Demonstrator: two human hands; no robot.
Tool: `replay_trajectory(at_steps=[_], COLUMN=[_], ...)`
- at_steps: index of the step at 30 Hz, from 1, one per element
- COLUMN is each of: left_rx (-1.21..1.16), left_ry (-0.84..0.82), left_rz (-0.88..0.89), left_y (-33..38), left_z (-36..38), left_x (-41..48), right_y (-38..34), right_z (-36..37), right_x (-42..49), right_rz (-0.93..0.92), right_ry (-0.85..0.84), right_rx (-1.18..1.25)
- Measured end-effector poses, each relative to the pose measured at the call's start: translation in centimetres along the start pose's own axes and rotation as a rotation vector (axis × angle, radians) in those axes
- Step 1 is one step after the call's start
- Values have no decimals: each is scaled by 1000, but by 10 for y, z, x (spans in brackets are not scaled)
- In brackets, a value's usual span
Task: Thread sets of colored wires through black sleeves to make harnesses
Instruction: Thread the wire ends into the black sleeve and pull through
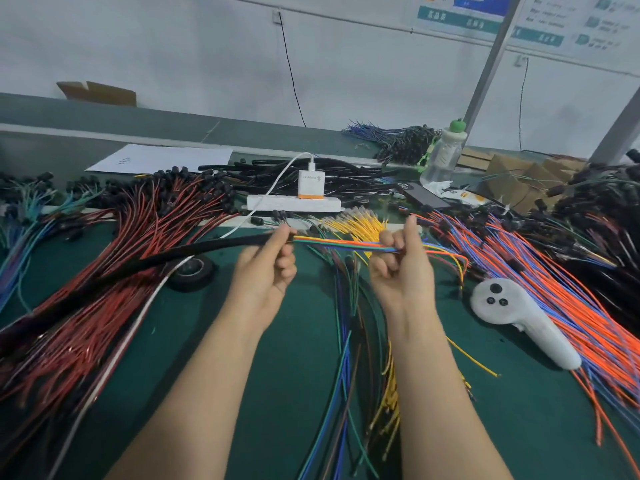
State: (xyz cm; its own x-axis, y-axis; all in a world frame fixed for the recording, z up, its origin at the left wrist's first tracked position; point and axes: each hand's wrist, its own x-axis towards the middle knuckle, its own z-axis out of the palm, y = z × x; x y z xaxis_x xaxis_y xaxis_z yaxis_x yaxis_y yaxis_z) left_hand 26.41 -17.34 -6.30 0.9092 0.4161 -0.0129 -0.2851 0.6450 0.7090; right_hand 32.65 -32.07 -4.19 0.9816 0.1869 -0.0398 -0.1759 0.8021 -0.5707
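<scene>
My left hand (268,268) pinches the near end of a long black sleeve (145,263), which trails away to the left over the bench. A flat set of colored wires (341,244) (orange, yellow, green, blue) runs from the sleeve's mouth across to my right hand (403,268), whose curled fingers grip the set. The wires' free ends fan out to the right of that hand. Both hands are raised above the green mat, a short gap apart.
Red and black wires (114,271) are heaped at left, orange and blue wires (540,285) at right, loose wires lie between my forearms. A black tape roll (190,273), a white controller (519,317), a power strip (294,203) and a bottle (443,154) stand around.
</scene>
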Motion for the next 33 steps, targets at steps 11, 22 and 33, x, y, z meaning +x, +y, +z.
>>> replay_trajectory(at_steps=[11, 22, 33], left_rx=[30, 145, -51], left_ry=[-44, -54, -156], left_rz=[-28, -77, -182], left_y=[-19, -34, -17], left_z=[14, 20, 1], left_x=[-5, -13, -5], right_y=[32, 56, 40], right_z=[6, 10, 5], right_x=[-5, -11, -3], right_rz=[78, -11, 29], right_ry=[19, 127, 158], right_rx=[138, -325, 101])
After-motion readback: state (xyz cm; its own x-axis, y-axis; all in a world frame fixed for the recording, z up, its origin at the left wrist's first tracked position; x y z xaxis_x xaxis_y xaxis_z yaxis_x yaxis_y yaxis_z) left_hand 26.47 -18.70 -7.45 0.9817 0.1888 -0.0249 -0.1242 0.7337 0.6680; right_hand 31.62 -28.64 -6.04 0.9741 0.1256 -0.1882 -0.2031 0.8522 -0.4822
